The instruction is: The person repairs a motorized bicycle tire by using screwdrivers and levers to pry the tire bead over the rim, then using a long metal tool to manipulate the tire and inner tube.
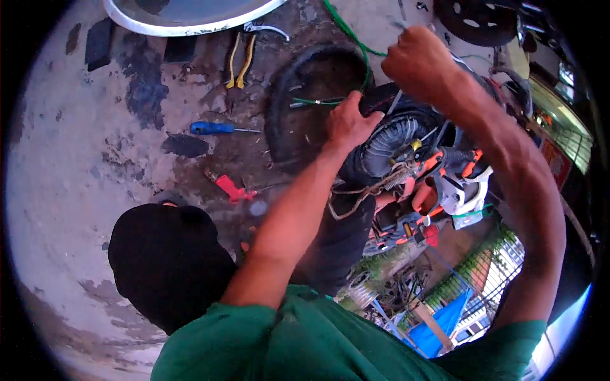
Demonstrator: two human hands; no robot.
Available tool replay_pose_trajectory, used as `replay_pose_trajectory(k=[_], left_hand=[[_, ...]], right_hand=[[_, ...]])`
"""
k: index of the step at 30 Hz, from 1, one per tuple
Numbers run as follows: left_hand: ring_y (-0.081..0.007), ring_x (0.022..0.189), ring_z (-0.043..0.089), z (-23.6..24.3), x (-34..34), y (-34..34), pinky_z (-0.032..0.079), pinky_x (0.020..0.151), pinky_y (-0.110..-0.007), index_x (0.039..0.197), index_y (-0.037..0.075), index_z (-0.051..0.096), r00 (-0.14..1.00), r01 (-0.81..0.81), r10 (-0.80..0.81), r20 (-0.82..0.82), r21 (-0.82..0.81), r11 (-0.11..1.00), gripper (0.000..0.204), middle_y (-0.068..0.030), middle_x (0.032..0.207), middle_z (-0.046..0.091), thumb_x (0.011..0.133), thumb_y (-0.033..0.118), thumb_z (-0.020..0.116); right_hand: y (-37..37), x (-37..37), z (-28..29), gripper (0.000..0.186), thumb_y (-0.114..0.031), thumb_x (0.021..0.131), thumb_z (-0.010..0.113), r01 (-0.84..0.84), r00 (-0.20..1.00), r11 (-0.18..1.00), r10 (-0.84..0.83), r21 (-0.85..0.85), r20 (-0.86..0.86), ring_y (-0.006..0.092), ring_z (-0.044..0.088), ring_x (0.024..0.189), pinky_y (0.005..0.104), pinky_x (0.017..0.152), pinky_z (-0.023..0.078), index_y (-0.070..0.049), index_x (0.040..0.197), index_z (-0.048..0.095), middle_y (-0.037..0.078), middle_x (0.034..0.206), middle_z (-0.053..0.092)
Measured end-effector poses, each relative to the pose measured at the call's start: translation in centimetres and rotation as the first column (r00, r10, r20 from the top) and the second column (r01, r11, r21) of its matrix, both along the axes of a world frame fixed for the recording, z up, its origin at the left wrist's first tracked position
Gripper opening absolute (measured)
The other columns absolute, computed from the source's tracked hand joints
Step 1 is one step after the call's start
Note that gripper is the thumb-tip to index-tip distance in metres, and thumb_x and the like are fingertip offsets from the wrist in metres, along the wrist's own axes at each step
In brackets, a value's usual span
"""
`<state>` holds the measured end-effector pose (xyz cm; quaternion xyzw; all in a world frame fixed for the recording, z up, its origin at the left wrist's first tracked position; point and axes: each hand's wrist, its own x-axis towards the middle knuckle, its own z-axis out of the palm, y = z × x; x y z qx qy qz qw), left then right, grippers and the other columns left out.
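My left hand [349, 125] rests against the black tire [381, 149] of a wheel, thumb along its edge and fingers partly hidden. My right hand [419, 57] is raised beyond the wheel in a closed fist; whatever is inside it is hidden. A thin metal bar [395, 103] stands at the tire beside my left thumb. Close to my left fingers, a green hose [346, 28] runs down from the top, and a green length with a metal end [297, 104] lies nearby. Behind the hand, a loose black rubber ring [276, 101] lies on the floor.
On the stained concrete floor [70, 159] lie a blue-handled screwdriver [213, 128], yellow-handled pliers [241, 60] and a red tool [232, 188]. A white-rimmed basin [190, 26] stands at the top. Orange and white vehicle parts [454, 190] sit right of the wheel; fencing and a blue tarp [438, 327] lie beyond.
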<state>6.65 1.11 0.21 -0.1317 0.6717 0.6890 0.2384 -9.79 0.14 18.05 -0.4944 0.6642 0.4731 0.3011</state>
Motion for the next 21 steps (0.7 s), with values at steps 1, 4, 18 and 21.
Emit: replay_pose_trajectory(k=[1, 4, 18, 21], left_hand=[[-0.0456, 0.112, 0.066, -0.5, 0.2, 0.2, 0.052, 0.096, -0.053, 0.126, 0.005, 0.059, 0.999, -0.037, 0.037, -0.023, 0.016, 0.999, 0.064, -0.0251, 0.120, 0.070, 0.080, 0.044, 0.079], [-0.0450, 0.110, 0.067, -1.2, 0.5, 0.1, 0.053, 0.092, -0.052, 0.124, 0.007, 0.061, 0.997, -0.072, 0.072, -0.025, 0.010, 0.997, 0.062, -0.0226, 0.118, 0.071, 0.079, 0.044, 0.082], [-0.0452, 0.118, 0.064, -1.7, 0.4, 0.2, 0.051, 0.098, -0.049, 0.137, 0.003, 0.054, 0.998, 0.043, -0.048, 0.030, 0.150, 0.988, 0.082, -0.0280, 0.125, 0.067, 0.078, 0.053, 0.083], [-0.0452, 0.119, 0.063, -2.0, 0.2, -0.5, 0.051, 0.099, -0.049, 0.138, 0.003, 0.054, 0.997, 0.046, -0.056, 0.047, 0.193, 0.980, 0.083, -0.0280, 0.126, 0.067, 0.078, 0.052, 0.083]], right_hand=[[0.0, 2.0, 1.0, 0.003, -0.018, 0.072, 0.076, 0.000, 1.000, 1.000, 0.000, 0.004, 0.000, 0.0239, 0.071, 0.080, 0.0369, 0.071, 0.049, -0.016, 0.070, 0.074, 0.004, 0.073, 0.070], [2.5, 7.8, 3.6, 0.010, -0.023, 0.077, 0.067, -0.071, 0.965, 0.997, 0.064, -0.018, -0.254, 0.0214, 0.060, 0.077, 0.0367, 0.065, 0.039, -0.017, 0.071, 0.072, 0.003, 0.074, 0.062], [-4.5, 1.7, 4.9, 0.017, -0.017, 0.082, 0.069, 0.549, 0.774, 0.644, -0.633, 0.534, -0.033, 0.0293, 0.076, 0.077, 0.0417, 0.067, 0.060, -0.002, 0.083, 0.078, 0.015, 0.090, 0.077], [-2.5, -0.4, 4.2, 0.020, -0.016, 0.082, 0.068, 0.866, 0.343, 0.162, -0.881, 0.472, -0.326, 0.0249, 0.074, 0.067, 0.0391, 0.056, 0.058, -0.001, 0.094, 0.074, 0.012, 0.083, 0.075]])
